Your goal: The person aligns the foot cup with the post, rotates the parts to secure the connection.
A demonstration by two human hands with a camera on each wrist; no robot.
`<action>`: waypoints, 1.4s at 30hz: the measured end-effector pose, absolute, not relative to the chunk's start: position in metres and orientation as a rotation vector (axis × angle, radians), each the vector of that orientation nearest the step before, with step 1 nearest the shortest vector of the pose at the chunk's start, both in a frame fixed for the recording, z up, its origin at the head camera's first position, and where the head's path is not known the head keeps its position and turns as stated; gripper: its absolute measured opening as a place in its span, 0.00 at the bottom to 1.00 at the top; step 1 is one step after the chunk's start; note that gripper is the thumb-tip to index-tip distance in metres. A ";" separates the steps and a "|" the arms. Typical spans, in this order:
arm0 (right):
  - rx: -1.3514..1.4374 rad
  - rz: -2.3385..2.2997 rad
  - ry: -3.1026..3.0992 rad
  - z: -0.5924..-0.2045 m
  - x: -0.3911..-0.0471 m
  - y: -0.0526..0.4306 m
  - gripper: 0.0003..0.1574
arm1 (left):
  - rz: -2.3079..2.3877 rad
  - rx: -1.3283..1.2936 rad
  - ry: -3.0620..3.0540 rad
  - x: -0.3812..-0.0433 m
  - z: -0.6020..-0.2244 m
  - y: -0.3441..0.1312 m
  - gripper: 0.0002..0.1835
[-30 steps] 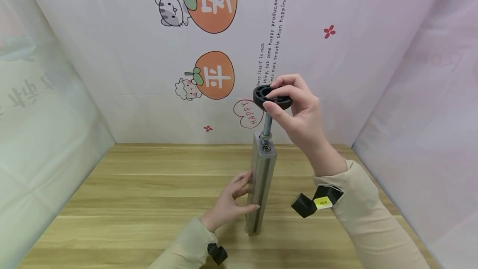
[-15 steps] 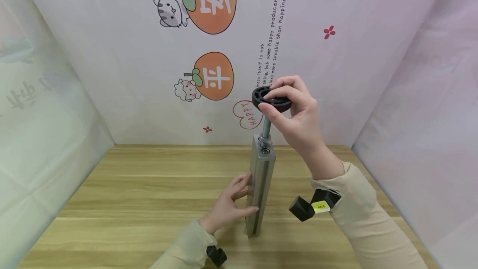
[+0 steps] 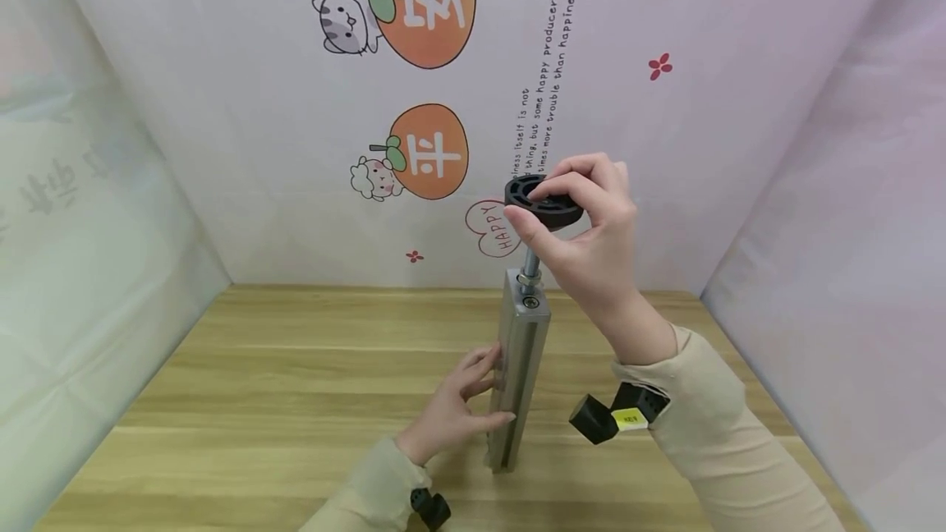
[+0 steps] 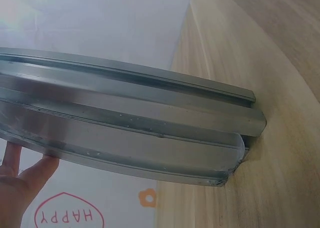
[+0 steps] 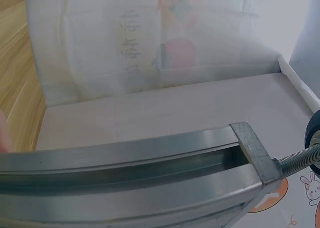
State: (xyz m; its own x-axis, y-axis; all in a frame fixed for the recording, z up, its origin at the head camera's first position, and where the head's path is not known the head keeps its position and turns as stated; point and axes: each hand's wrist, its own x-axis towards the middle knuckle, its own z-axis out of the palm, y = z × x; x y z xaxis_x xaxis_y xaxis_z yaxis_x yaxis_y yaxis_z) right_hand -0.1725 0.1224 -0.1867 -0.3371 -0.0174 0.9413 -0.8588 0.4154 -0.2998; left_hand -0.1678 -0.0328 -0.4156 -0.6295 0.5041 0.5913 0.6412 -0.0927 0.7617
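An aluminium extrusion profile point(image 3: 517, 376) stands on end on the wood-grain table, tilted slightly. My left hand point(image 3: 449, 409) holds it low down, thumb on the near side and fingers on the left side. A threaded rod point(image 3: 532, 261) with a nut point(image 3: 529, 278) rises from the end plate point(image 5: 257, 155) on top. At the rod's upper end sits a round black levelling foot point(image 3: 560, 218). My right hand point(image 3: 602, 236) grips the foot by its rim between thumb and fingers, with one finger reaching into its hollow.
The wood-grain table point(image 3: 296, 401) lies between printed cloth walls. The back cloth point(image 3: 259, 105) rises close behind the profile. Wrist cameras hang at the left cuff point(image 3: 429, 507) and the right cuff point(image 3: 594, 419).
The right thumb has shifted left along the foot's rim, and the right wrist is a little lower. The left hand stays in place on the profile.
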 end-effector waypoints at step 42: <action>1.671 2.911 -1.045 -0.199 -0.201 0.139 0.30 | -1.851 -1.239 -2.085 -0.165 -0.413 -0.034 0.47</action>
State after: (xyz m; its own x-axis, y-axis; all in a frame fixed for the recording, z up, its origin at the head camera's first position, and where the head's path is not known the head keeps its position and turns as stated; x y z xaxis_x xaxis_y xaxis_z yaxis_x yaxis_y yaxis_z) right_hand -0.2012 0.1395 -0.1992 -0.4947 -0.5750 0.6516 0.0291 -0.7604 -0.6489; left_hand -0.1652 -0.0340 -0.4127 -0.6668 0.4987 0.5538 0.6088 -0.0639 0.7907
